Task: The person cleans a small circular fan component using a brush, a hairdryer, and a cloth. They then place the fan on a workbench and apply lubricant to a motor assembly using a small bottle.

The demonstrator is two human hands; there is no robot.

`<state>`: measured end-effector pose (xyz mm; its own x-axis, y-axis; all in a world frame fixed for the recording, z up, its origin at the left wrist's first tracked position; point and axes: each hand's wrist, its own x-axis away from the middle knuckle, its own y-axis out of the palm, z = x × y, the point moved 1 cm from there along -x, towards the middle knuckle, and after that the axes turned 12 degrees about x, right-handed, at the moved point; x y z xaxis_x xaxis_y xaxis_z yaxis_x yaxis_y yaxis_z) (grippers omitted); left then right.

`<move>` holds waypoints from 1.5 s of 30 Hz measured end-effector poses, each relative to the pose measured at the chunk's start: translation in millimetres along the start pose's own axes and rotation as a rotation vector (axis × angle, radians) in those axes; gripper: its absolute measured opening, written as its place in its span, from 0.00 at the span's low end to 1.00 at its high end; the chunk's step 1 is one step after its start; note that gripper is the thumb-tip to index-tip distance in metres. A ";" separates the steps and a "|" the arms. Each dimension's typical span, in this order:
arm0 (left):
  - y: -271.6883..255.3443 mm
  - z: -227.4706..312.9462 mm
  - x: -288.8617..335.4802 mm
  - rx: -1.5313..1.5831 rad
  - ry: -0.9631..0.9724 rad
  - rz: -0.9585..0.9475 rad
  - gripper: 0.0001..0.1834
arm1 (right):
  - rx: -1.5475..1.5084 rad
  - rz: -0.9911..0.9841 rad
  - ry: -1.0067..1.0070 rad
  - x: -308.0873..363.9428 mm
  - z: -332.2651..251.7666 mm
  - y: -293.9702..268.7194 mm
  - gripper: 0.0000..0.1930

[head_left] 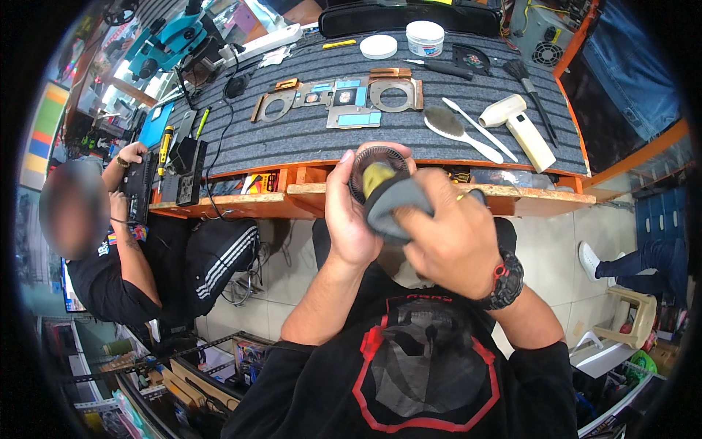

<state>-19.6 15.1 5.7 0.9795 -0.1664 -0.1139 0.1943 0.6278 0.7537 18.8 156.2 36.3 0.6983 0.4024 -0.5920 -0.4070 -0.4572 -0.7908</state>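
My left hand cups a round, dark fan wheel with fine blades around its rim, held above my lap near the table's front edge. In my right hand is a folded grey cloth, pressed against the wheel. Something yellowish shows between wheel and cloth; I cannot tell whether it is part of either. The right fingers are slightly blurred. Beyond my hands, on the ribbed grey mat, lies a copper-and-metal heat sink with two round openings and blue pads.
On the mat at right are a wide brush, a thin white brush, a cream blower-like tool and a black brush. A white tub stands behind. At left, a co-worker sits by a black laptop-like device.
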 end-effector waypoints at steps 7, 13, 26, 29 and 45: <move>-3.3 -3.2 0.6 -0.089 0.023 -0.090 0.31 | -0.021 -0.021 0.014 -1.7 0.5 -2.8 0.15; 5.2 -4.6 3.8 -0.109 0.056 0.004 0.29 | -0.002 -0.019 0.047 -8.5 0.5 -5.0 0.20; -13.4 8.8 -0.7 0.022 -0.013 -0.151 0.33 | -0.031 -0.055 -0.071 5.2 -4.2 -6.1 0.16; 2.8 5.3 5.8 -0.113 0.012 -0.080 0.30 | -0.027 -0.014 -0.077 0.9 -4.6 -5.0 0.17; -20.6 5.0 7.6 -0.121 0.101 -0.306 0.30 | -0.147 -0.073 -0.083 9.4 -12.6 -11.2 0.21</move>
<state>-16.5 -2.9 -7.5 0.8738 -0.2891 -0.3910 0.4794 0.6470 0.5930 37.4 155.2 41.5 0.6693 0.4997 -0.5498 -0.2624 -0.5333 -0.8042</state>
